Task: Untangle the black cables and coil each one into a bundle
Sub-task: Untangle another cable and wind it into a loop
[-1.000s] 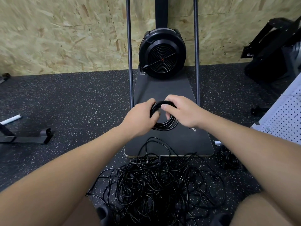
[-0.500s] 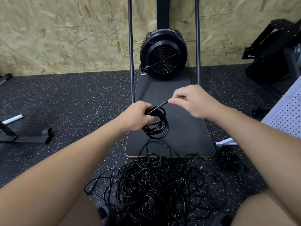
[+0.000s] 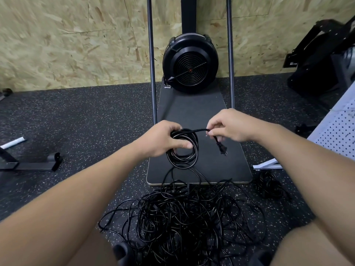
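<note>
My left hand [image 3: 163, 139] grips a round coil of black cable [image 3: 183, 160], fingers through its loops, above a dark board. My right hand [image 3: 228, 127] pinches the free end of the same cable [image 3: 201, 130]; that end runs from the coil's top to my fingers, and its plug [image 3: 222, 149] hangs below them. On the speckled floor in front of my knees lies a large tangle of black cables [image 3: 188, 217]. A small bundled cable [image 3: 269, 186] lies on the floor to the right.
A dark board [image 3: 211, 112] on the floor carries a round black fan unit [image 3: 190, 66] between two upright metal poles. A black metal frame foot [image 3: 34, 164] lies at the left, black equipment and a white perforated panel [image 3: 338, 131] at the right. A chipboard wall stands behind.
My right hand drew the cable's end out of the coil, first up and to the right, then down level with the coil. The plug now dangles free. The left hand kept hold of the coil.
</note>
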A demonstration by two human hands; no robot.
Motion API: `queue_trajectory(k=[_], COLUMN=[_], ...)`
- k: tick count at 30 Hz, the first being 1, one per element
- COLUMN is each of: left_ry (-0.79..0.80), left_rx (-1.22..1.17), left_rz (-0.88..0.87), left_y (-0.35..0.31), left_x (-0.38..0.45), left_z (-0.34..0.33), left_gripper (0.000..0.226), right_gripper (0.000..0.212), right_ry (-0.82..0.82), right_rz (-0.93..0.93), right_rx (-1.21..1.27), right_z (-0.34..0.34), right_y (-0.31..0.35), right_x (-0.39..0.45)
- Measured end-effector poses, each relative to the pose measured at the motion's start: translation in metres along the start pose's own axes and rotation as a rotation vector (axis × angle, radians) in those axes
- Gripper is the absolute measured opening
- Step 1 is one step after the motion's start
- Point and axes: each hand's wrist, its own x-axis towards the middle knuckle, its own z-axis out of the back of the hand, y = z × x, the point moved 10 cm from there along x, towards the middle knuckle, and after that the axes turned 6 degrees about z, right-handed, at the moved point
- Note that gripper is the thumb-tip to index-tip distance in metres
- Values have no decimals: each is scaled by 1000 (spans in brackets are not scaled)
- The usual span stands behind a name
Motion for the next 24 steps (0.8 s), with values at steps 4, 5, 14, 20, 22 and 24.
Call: queue_trajectory(k=[4, 5, 14, 20, 22, 24], left_ry=[-11, -15, -137, -80, -34, -41], left_rx=[4, -2, 87, 73, 60, 90], left_rz=[-78, -91, -102, -198, -204, -203], left_y=[-13, -17, -37, -48, -48, -48], left_x=[-3, -4, -17, -17, -17, -17], left_z=[-10, -12, -5, -16, -22, -22], left_gripper=[54, 54, 81, 76, 72, 66], right_gripper=[21, 21, 13, 18, 22, 24], right_ry=[-215, -252, -274, -403, -369, -301], right_rz=[-33, -32, -175, -302, -298, -323], right_rx=[147, 198, 358, 561, 570, 646], right_z=[15, 15, -6, -18, -27, -36], right_y=[4, 6, 4, -3, 0, 1], right_x=[4, 6, 17, 16, 19, 18])
